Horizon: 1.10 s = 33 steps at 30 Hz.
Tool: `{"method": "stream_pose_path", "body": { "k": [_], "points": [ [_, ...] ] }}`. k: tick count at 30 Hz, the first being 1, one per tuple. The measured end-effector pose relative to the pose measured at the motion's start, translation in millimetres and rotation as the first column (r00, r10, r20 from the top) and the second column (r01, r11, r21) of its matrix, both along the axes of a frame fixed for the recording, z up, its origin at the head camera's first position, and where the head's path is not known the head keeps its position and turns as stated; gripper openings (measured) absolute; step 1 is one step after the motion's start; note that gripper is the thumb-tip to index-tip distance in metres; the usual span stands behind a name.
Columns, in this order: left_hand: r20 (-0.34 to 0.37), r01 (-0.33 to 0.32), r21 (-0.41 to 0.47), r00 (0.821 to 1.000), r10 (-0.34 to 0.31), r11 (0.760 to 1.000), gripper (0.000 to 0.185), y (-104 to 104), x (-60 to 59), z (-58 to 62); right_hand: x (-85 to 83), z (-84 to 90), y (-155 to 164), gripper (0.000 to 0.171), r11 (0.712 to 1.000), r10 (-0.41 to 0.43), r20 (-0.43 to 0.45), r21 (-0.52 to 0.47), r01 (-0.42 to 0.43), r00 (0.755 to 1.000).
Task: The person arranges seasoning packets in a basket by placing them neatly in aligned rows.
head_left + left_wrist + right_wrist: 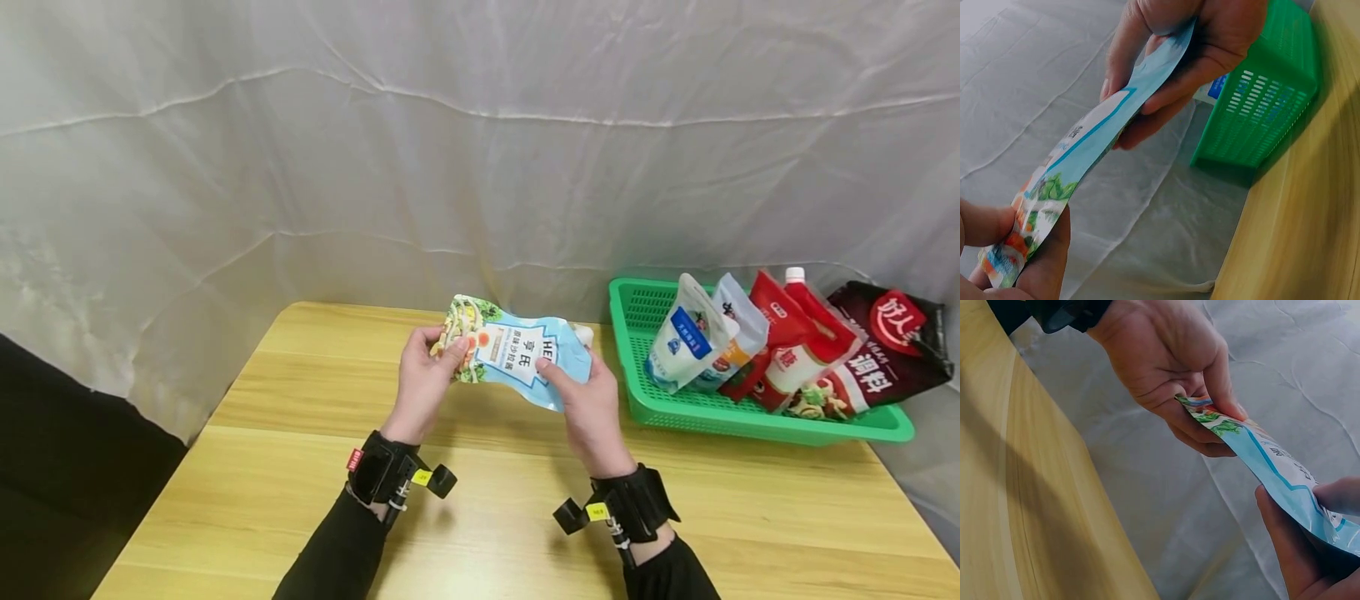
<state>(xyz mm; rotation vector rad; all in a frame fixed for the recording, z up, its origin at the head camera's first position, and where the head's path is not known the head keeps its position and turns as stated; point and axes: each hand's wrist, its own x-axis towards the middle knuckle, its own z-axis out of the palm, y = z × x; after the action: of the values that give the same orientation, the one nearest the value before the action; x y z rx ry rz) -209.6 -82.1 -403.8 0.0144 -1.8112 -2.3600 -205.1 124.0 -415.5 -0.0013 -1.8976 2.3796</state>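
A light-blue salad dressing pouch (517, 348), printed with vegetables at one end, is held sideways above the table between both hands. My left hand (423, 379) pinches its vegetable-printed end, thumb on the front and fingers behind. The blue end is gripped by my right hand (592, 408), its thumb pressing on the front face. A white cap (583, 335) peeks out beside the right hand. In the left wrist view the pouch (1100, 134) is seen nearly edge-on and looks thin and slightly bent. The right wrist view also shows the left hand (1169, 362) pinching it.
To the right stands a green plastic basket (757, 421) holding a white pouch (686, 337), a red pouch with a white cap (802, 350), a dark seasoning bag (885, 342) and others. A grey curtain (480, 183) hangs behind the wooden table (315, 467).
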Motion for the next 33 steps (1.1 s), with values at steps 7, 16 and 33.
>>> {"method": "stream_pose_path", "body": {
  "k": [7, 16, 33],
  "points": [
    [0.014, 0.055, -0.009, 0.998, -0.055, 0.998, 0.029, -5.6, -1.3, 2.1, 1.4, 5.1, 5.2, 0.046, 0.999, -0.002, -0.004, 0.041, 0.002, 1.000],
    [0.010, 0.130, -0.068, 0.991, -0.130, 0.989, 0.038, -14.8, -1.9, 5.9, 5.0, 14.0, 16.0, 0.050, 0.997, 0.020, -0.014, 0.074, -0.019, 1.000],
    [0.039, 0.417, -0.330, 0.903, -0.429, 0.847, 0.054, -39.1, -3.8, 4.2, 5.2, 27.0, 37.2, 0.057, 0.947, 0.178, 0.000, 0.271, -0.171, 0.984]
  ]
}}
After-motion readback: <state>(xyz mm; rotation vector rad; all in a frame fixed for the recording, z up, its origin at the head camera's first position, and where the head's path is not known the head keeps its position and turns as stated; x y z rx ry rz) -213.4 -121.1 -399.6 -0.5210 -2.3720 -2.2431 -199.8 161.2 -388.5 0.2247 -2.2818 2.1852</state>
